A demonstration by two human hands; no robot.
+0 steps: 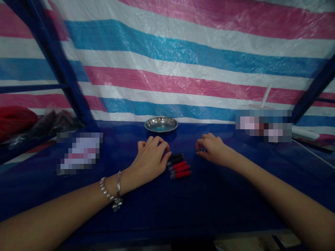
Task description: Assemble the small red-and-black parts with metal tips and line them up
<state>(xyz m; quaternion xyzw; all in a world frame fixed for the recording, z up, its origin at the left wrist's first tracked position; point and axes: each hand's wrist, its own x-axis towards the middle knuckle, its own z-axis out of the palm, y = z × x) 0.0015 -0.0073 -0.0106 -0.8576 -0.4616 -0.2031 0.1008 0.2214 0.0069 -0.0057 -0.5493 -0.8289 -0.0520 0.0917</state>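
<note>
On the blue table lies a small row of short, slim tubes with paler ends: black tubes [178, 160] at the far side and red tubes [181, 170] nearer me. My left hand [151, 158] is at the left end of the black ones, its fingers bent and the thumb tip close to the index finger. Whether it grips a tube is hidden. To the right of the row, my right hand [213, 148] is closed, fingers curled towards the thumb. A small dark thing with light spots [202, 150] shows between them, too little of it to name.
A shallow round metal dish [161, 124] stands at the table's back edge, before a striped plastic sheet [167, 80]. A blurred-out packet [81, 151] lies left. At the right are blurred-out items [263, 126] and a white cable [314, 153]. Blue frame posts [75, 99] flank the table.
</note>
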